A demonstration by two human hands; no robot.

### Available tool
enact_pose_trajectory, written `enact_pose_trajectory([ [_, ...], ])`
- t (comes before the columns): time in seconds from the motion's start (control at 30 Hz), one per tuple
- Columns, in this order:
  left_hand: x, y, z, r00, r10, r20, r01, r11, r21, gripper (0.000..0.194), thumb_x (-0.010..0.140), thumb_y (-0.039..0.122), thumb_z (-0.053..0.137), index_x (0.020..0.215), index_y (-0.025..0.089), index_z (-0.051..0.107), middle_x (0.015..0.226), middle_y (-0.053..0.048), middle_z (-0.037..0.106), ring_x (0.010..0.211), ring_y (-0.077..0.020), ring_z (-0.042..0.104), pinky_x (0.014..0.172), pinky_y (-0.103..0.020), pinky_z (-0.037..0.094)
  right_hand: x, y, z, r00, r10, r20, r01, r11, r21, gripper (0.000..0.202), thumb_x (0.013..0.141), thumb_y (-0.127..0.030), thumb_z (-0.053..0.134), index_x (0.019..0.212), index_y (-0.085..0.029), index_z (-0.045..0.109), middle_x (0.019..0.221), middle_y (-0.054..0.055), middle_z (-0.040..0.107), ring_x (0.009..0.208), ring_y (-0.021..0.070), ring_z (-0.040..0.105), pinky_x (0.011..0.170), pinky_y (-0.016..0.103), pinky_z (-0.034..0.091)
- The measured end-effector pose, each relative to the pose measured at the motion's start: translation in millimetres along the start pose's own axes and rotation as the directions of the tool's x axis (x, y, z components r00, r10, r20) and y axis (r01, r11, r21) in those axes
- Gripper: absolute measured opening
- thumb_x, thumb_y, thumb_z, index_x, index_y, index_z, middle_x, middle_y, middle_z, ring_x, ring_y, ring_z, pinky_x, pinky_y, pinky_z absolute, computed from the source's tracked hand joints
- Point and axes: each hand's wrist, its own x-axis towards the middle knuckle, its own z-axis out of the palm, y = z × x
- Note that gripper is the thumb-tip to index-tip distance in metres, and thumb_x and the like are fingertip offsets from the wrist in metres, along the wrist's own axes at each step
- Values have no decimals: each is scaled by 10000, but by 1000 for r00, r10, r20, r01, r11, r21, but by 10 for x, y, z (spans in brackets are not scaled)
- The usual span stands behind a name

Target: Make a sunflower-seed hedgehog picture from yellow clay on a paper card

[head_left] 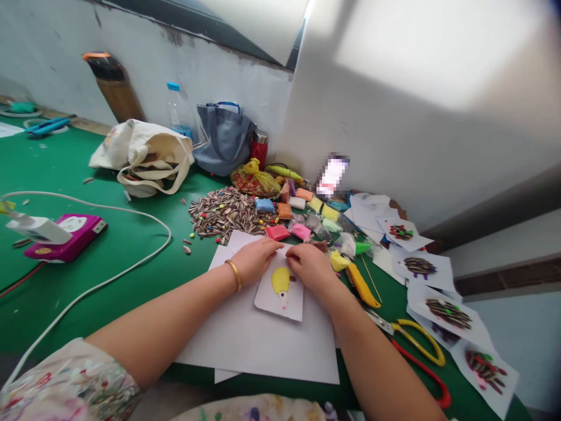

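A small white card (280, 307) lies on larger white sheets (263, 345) in front of me. On it is a yellow clay shape (281, 280) with a pale pointed face, a dark eye and pink dots, and a brown bit sits near its right side. My left hand (258, 257), with a gold bangle at the wrist, rests at the card's upper left edge, its fingers pressed together. My right hand (309, 266) is at the upper right edge, fingers curled in a pinch near the card. What sits between the fingertips is too small to make out.
Sunflower seeds (228, 211), coloured clay packs (301, 231) and a phone (333, 175) lie beyond my hands. A yellow cutter (363, 285), scissors (416, 345) and seed-decorated cards (449, 313) are at right. Bags (225, 140), a white cable (169, 234) and a magenta box (72, 237) are left.
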Motion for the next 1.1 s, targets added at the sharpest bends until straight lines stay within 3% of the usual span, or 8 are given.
enact_pose_trajectory([
  [0.4, 7, -2, 10, 1000, 13, 12, -13, 1000, -2, 337, 908, 125, 451, 1200, 163, 616, 1155, -106, 656, 1079, -211, 606, 957, -378, 498, -61, -33, 76, 998, -48, -36, 54, 982, 181, 127, 850, -186, 600, 848, -215, 724, 871, 48, 694, 869, 191, 602, 788, 309, 445],
  [0.5, 6, 5, 7, 1000, 24, 0, -24, 1000, -17, 338, 904, 117, 448, 1192, 165, 619, 1150, -108, 657, 1078, -211, 605, 956, -385, 501, -81, -12, 87, 997, 0, -71, 21, 953, 301, 165, 840, -171, 579, 896, -224, 724, 912, 45, 713, 872, 193, 620, 797, 324, 464],
  [0.57, 2, 15, -11, 999, 31, -19, -32, 999, -34, 334, 896, 123, 465, 1189, 168, 620, 1154, -106, 649, 1080, -209, 601, 961, -384, 497, -101, -6, 92, 989, 103, -107, -45, 896, 441, 171, 829, -202, 573, 909, -225, 722, 931, 39, 722, 856, 191, 635, 783, 325, 485],
  [0.67, -9, 43, -61, 995, 57, -83, -62, 996, -64, 295, 889, 228, 549, 1170, 182, 622, 1163, -104, 626, 1097, -221, 582, 969, -396, 479, -130, -34, 79, 958, 270, -94, -130, 703, 700, 177, 806, -307, 604, 894, -195, 708, 890, 50, 729, 806, 194, 657, 743, 325, 514],
  [0.77, -29, 92, -109, 988, 77, -135, -91, 991, -99, 271, 860, 394, 620, 1036, 189, 643, 1010, -73, 644, 961, -207, 598, 865, -365, 493, -164, -111, 33, 940, 337, -44, -133, 483, 866, 213, 771, -367, 658, 880, -186, 682, 861, 55, 729, 810, 200, 670, 749, 333, 530],
  [0.83, -46, 138, -125, 986, 72, -148, -89, 990, -113, 269, 846, 441, 633, 934, 187, 633, 890, -44, 633, 843, -183, 585, 775, -327, 483, -193, -175, 1, 937, 348, -25, -127, 405, 905, 213, 753, -378, 685, 863, -196, 669, 848, 43, 723, 806, 193, 666, 740, 327, 531],
  [0.97, -73, 228, -127, 983, 67, -173, -93, 986, -141, 176, 886, 361, 597, 875, 186, 618, 839, -25, 611, 800, -161, 559, 724, -286, 450, -250, -274, -39, 948, 318, 17, -143, 376, 916, 209, 765, -394, 682, 849, -204, 665, 801, 21, 701, 755, 176, 643, 669, 301, 527],
  [1.1, -77, 268, -131, 981, 65, -183, -101, 976, -193, 101, 906, 260, 566, 865, 190, 627, 834, -20, 611, 814, -152, 554, 733, -270, 441, -277, -297, -73, 954, 298, -15, -123, 439, 890, 239, 815, -434, 622, 880, -211, 679, 799, 24, 685, 765, 179, 628, 646, 297, 530],
])
